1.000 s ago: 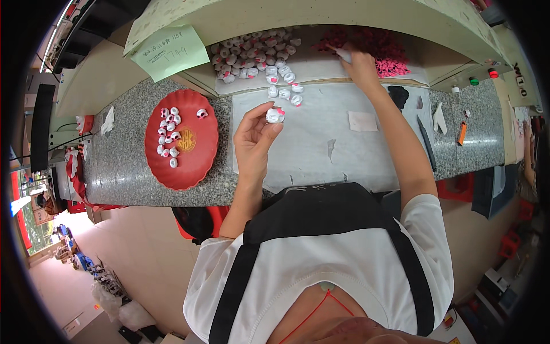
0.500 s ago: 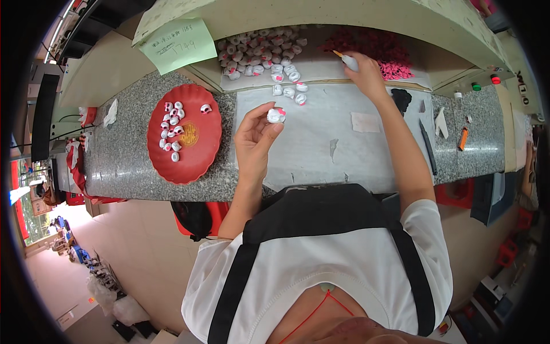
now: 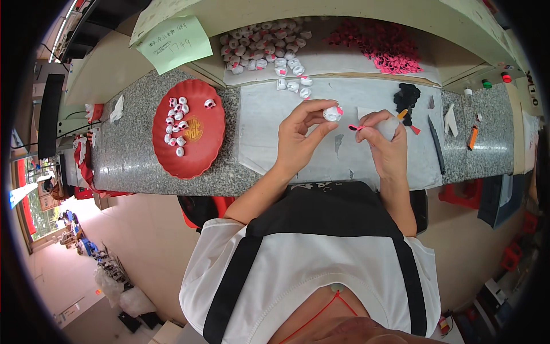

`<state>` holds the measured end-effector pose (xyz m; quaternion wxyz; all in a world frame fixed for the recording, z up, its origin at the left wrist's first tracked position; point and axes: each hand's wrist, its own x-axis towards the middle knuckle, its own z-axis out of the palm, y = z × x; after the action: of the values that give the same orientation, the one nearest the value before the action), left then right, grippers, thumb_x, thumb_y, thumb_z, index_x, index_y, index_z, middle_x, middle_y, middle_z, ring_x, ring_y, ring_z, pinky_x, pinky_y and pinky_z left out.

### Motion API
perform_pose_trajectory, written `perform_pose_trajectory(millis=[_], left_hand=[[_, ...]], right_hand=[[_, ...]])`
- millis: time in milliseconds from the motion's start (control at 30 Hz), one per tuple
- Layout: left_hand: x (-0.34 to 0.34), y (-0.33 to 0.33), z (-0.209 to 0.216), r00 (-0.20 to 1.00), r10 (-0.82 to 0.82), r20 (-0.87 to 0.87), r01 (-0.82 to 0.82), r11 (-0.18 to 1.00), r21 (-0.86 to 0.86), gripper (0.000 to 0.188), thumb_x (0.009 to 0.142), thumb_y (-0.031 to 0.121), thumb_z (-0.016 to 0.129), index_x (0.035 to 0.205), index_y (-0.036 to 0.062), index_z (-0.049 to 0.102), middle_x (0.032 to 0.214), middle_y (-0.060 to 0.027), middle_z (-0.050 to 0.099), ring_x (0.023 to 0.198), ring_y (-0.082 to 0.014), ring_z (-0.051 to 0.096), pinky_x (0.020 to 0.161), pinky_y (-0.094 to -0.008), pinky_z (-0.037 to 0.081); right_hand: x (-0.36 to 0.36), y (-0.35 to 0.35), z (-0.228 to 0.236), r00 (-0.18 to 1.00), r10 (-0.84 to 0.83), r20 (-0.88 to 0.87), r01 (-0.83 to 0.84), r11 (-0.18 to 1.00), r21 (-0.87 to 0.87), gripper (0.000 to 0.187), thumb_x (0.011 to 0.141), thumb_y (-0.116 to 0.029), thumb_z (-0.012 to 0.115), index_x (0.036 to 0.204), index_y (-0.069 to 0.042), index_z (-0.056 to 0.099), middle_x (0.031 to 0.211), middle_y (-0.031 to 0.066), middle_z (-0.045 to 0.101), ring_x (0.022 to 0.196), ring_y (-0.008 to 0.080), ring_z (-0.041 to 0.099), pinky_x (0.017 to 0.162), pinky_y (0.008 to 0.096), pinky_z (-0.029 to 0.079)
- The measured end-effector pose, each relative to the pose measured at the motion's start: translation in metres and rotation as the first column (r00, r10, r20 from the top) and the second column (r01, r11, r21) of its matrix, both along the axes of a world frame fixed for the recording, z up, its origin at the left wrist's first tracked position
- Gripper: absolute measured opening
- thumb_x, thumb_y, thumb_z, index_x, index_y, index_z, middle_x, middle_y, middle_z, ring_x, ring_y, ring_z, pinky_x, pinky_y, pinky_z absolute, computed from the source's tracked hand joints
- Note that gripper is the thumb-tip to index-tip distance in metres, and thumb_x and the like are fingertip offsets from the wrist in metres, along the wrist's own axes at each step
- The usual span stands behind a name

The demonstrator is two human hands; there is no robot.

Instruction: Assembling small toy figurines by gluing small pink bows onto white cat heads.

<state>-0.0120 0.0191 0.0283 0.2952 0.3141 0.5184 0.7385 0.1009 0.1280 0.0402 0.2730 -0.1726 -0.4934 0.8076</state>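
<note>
My left hand (image 3: 303,133) pinches a small white rounded piece with pink patches (image 3: 332,114) between thumb and fingertips. Facing it, my right hand (image 3: 388,146) pinches a small pink-and-black piece (image 3: 353,128). The same hand keeps a whitish squeeze bottle (image 3: 392,127) with an orange tip against its fingers. A small gap separates the two pieces. Beyond my left hand, several similar white pieces (image 3: 293,86) lie on the white work sheet (image 3: 263,137). To the left, a red scalloped tray (image 3: 200,157) carries more of them.
A shelf recess holds a heap of white pieces (image 3: 258,43) and a pile of pink pieces (image 3: 395,60). On the right are a black crumpled cloth (image 3: 407,97), a dark pen-like tool (image 3: 436,146) and an orange cutter (image 3: 472,138). A green paper note (image 3: 177,46) hangs from the shelf edge.
My right hand has come back from the pink pile with a pink-and-black piece, still holding the bottle, its tip now pointing away to the right. My left hand moved right with the white piece.
</note>
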Motion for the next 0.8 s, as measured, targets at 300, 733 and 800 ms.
perform_pose_trajectory(millis=[300,733,800], left_hand=[[0.003,0.002,0.007,0.929,0.046,-0.367,-0.065,0.997,-0.041,0.029,0.066,-0.007,0.055,0.095,0.0003,0.054,0.096,-0.0095,0.051,0.08,-0.0139,0.052,0.067,-0.0229,0.045],[0.0,-0.013,0.008,0.976,-0.138,0.167,0.122,0.988,0.099,0.026,0.071,-0.004,0.054,0.097,-0.0041,0.049,0.099,-0.0121,0.051,0.089,-0.0155,0.05,0.078,-0.0261,0.041],[0.001,-0.015,0.007,0.965,-0.162,0.208,0.143,0.984,0.106,0.025,0.072,-0.004,0.053,0.096,-0.0045,0.049,0.099,-0.0124,0.051,0.088,-0.016,0.051,0.078,-0.0262,0.041]], right_hand=[[-0.007,-0.006,-0.001,0.993,0.004,0.117,-0.016,0.995,0.098,0.009,0.067,0.002,0.057,0.073,0.002,0.05,0.072,0.0077,0.053,0.062,0.0118,0.05,0.057,0.0232,0.04],[-0.009,-0.016,0.015,0.995,0.073,0.068,-0.09,0.952,0.291,0.023,0.063,0.002,0.062,0.083,-0.001,0.052,0.074,0.0057,0.051,0.065,0.0092,0.049,0.054,0.0181,0.038],[-0.012,-0.018,0.015,0.991,0.083,0.108,-0.112,0.946,0.304,0.025,0.063,0.001,0.062,0.085,0.0,0.052,0.074,0.0058,0.052,0.064,0.0095,0.049,0.054,0.0184,0.038]])
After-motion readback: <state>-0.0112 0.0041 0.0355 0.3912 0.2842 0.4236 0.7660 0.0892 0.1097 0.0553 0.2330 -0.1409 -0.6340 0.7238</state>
